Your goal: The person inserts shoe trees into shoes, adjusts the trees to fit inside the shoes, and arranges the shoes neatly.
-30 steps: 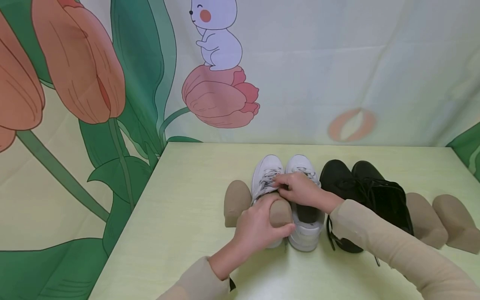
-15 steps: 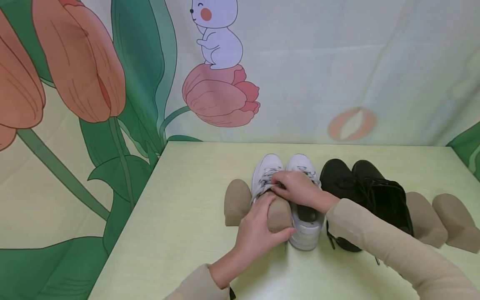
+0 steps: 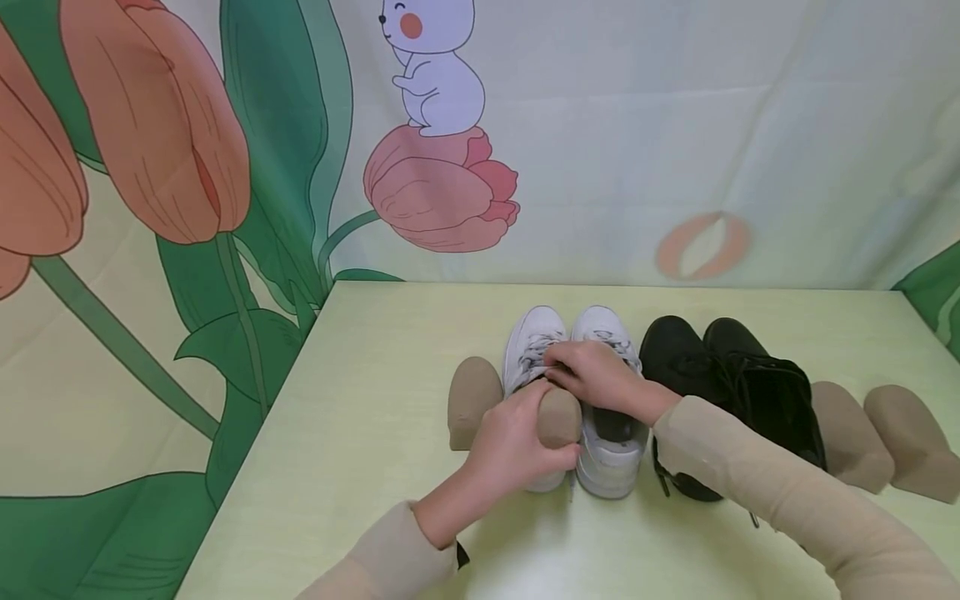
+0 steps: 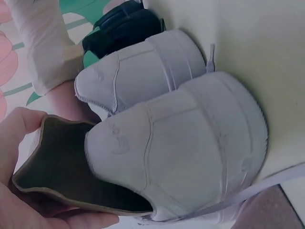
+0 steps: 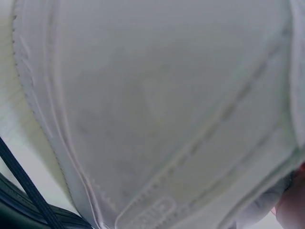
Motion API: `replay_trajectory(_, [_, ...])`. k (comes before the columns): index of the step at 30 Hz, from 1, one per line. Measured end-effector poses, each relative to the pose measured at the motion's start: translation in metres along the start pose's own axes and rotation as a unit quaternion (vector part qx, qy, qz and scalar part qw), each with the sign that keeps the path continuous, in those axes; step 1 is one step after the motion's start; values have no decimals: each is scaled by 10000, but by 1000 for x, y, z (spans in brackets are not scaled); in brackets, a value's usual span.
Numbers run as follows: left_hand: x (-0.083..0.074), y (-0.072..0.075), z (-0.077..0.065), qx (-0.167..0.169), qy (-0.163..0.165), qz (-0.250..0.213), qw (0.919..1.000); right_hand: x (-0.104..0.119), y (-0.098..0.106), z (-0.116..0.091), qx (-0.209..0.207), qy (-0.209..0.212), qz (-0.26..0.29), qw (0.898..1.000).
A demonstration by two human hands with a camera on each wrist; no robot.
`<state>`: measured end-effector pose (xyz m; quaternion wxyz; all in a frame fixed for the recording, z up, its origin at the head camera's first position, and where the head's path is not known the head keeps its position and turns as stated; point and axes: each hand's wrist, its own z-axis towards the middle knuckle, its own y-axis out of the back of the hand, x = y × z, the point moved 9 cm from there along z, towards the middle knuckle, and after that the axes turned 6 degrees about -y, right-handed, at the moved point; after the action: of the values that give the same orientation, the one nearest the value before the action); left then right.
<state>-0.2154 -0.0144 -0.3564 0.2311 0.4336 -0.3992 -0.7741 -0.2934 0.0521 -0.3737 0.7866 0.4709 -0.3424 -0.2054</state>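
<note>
You have bare room along the table's (image 3: 322, 450) left edge up to the lone tan insert (image 3: 474, 402), and a strip beyond the toes at the far edge. Your left hand (image 3: 508, 443) and right hand (image 3: 598, 379) crowd the white shoes (image 3: 610, 471) from above; your right sleeve (image 3: 765, 471), black shoes (image 3: 738, 385) and paired inserts (image 3: 851, 437) obstruct the right edge's side.

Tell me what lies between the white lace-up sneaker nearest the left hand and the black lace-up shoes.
The other white sneaker, with the right hand partly over it, as the head view shows.
</note>
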Motion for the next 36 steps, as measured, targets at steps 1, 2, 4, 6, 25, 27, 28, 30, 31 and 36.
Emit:
replay_trajectory(1, [0, 0, 1, 38, -15, 35, 10000, 0, 0, 0, 7, 8, 23, 10000])
replay_trajectory(2, [-1, 0, 1, 71, -33, 67, 9999, 0, 0, 0, 20, 3, 39, 10000])
replay_trajectory(4, [-1, 0, 3, 125, -87, 106, 9998, -1, 0, 0, 19, -3, 84, 10000])
replay_trajectory(6, [-2, 0, 5, 179, -129, 149, 9996, -1, 0, -1, 19, -23, 98, 9999])
replay_trajectory(25, [14, -3, -6, -89, 698, -525, 9961, -5, -1, 1, 63, -225, 174, 9996])
replay_trajectory(27, [20, -4, -12, -248, 928, -756, 9925, -5, -2, 1, 62, -248, 156, 9996])
replay_trajectory(28, [22, -5, -15, -282, 1026, -842, 9907, -5, -2, 1, 60, -259, 143, 9995])
replay_trajectory(30, [26, -6, -19, -327, 1137, -1005, 9879, -5, -2, 1, 46, -269, 127, 9995])
replay_trajectory(31, [27, -6, -20, -362, 1166, -1092, 9865, -5, -2, 1, 32, -271, 128, 9995])
replay_trajectory(36, [32, -8, -24, -544, 1165, -1323, 9828, -4, 0, 0, -72, -237, 134, 9996])
